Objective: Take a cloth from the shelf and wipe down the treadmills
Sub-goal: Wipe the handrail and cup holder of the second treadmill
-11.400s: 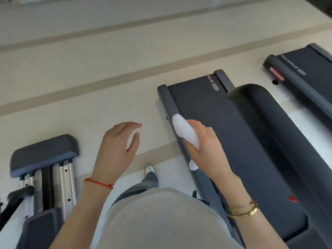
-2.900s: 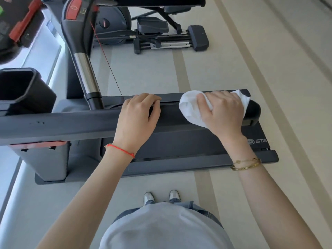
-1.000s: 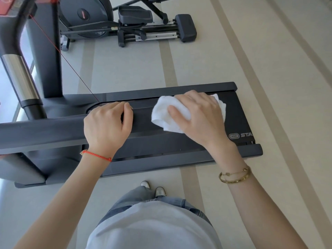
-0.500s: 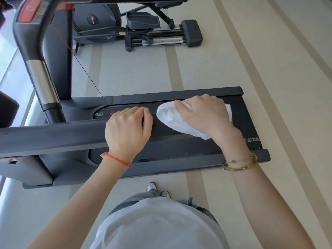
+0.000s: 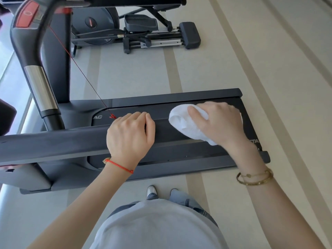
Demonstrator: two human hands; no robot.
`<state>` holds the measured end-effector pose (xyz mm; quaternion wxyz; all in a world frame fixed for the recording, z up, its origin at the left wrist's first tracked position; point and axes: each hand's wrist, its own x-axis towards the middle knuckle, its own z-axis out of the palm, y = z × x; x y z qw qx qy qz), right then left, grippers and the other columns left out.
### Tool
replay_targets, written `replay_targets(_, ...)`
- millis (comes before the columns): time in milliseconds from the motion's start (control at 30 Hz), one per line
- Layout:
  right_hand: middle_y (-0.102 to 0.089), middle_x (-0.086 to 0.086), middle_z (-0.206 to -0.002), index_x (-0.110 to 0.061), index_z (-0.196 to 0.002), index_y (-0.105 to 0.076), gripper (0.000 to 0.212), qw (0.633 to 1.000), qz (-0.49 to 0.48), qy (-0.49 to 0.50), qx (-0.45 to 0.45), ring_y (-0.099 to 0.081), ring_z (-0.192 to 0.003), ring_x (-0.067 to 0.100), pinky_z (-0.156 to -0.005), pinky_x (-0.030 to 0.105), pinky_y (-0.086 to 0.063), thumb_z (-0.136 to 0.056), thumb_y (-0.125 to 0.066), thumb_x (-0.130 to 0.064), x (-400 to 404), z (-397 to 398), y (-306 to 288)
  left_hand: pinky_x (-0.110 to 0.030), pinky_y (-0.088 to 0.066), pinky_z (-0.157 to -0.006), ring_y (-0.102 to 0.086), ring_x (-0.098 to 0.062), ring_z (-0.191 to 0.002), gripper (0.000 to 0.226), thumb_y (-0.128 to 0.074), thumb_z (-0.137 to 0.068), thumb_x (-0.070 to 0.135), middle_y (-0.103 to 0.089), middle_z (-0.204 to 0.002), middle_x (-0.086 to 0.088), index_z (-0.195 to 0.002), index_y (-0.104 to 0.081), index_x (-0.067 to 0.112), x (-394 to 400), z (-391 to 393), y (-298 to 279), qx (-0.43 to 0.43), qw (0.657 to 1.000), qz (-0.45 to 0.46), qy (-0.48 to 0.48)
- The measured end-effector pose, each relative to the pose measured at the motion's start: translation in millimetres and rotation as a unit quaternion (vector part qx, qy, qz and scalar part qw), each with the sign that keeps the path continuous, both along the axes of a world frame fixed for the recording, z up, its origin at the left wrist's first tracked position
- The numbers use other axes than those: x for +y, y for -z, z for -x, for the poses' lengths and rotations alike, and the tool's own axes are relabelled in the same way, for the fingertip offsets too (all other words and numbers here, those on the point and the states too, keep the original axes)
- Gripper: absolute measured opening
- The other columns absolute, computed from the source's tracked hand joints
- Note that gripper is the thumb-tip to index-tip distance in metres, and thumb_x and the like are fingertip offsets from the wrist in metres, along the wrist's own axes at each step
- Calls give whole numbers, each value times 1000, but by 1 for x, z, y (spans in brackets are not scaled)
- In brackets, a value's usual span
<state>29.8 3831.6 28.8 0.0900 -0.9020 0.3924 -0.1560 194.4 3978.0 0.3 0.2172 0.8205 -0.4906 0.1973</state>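
A dark grey treadmill point(image 5: 179, 157) lies across the view in front of me. Its near handrail point(image 5: 53, 142) runs from the left edge toward the middle. My left hand point(image 5: 130, 135) grips that handrail, fingers curled over its top. My right hand point(image 5: 219, 123) holds a bunched white cloth point(image 5: 186, 125) and presses it onto the handrail's right end above the belt. The cloth sticks out to the left and below my fingers. Part of the cloth is hidden under my palm.
The treadmill's upright post point(image 5: 38, 83) with a chrome section and red console patch rises at the left. A thin red safety cord point(image 5: 80, 69) runs down to a clip on the deck. An elliptical machine point(image 5: 140, 33) stands behind. Beige striped floor point(image 5: 260, 69) lies to the right.
My right hand slid the cloth along the handrail, first leftward, then back to the right end. My left hand kept its grip on the rail. The view shifted a little.
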Motion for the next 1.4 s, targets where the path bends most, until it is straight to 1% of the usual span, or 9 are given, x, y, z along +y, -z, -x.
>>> replay_targets(233,-68,-5,-81,-23,-93,-73,39,991,87,-79,-59,-60,-75,21,-74,35,-43,-96,-42,-47,18,5,8,-35,-31,-46,-43,-25,-48,42,-41,-95,15,-48,-49,-3,-57,-59,10,0,2,1,15,999,2,-29)
replay_targets(433,-42,-10,-47,-27,-52,-45,48,965,-260,-25,-31,-39,-49,10,-53,31,-29,-91,-46,-55,-31,12,-10,-33,-30,-50,-50,-29,-52,48,-37,-99,26,-55,-53,-4,-62,-64,10,0,6,-5,59,997,-32,-48)
replay_targets(567,-33,-8,-47,-25,-53,-37,48,962,-247,9,-115,-32,-50,12,-54,31,-26,-91,-51,-50,-25,19,0,-27,-22,-45,-42,-27,-48,45,-47,-98,29,-41,-49,1,-56,-45,13,-5,11,-12,88,995,3,-40)
replay_targets(667,-59,-15,-72,-32,-82,-64,25,962,-153,52,-220,-55,-71,10,-64,30,-41,-93,-48,-48,-3,31,15,-25,-19,-46,-41,-27,-48,45,-49,-96,29,-38,-48,2,-55,-41,14,-8,17,-12,89,995,9,-35)
replay_targets(800,-62,-14,-110,-26,-117,-63,33,951,-103,52,-288,-55,-104,8,-88,30,-43,-94,-49,-44,19,38,28,-28,-32,-50,-50,-25,-54,39,-49,-96,34,-55,-56,4,-63,-59,17,-8,18,-11,100,994,25,-39)
replay_targets(1033,-49,4,-63,-10,-74,-58,41,895,-344,55,-279,-43,-62,10,-64,31,-35,-87,-57,-50,-28,38,22,-31,-30,-51,-40,-25,-49,42,-51,-97,31,-46,-50,1,-58,-56,15,-7,19,-3,55,997,50,-34)
replay_targets(1133,-58,-17,-72,-26,-79,-62,25,898,-279,100,-324,-50,-68,3,-68,25,-39,-92,-53,-46,-9,40,30,-30,-21,-52,-32,-23,-49,44,-51,-97,28,-37,-48,2,-54,-45,16,-7,19,0,30,997,66,-38)
replay_targets(1267,-62,-15,-112,-32,-115,-62,29,908,-193,119,-353,-58,-103,5,-87,23,-44,-94,-48,-47,18,43,39,-30,-17,-54,-30,-23,-49,45,-51,-96,26,-33,-48,2,-54,-41,15,-9,18,3,14,997,67,-42)
replay_targets(1400,-54,-9,-71,-13,-81,-60,37,908,-300,79,-282,-48,-67,9,-69,30,-39,-88,-54,-49,-18,41,28,-31,-14,-54,-31,-24,-48,45,-51,-96,24,-33,-48,1,-53,-40,13,-10,19,5,8,997,66,-45)
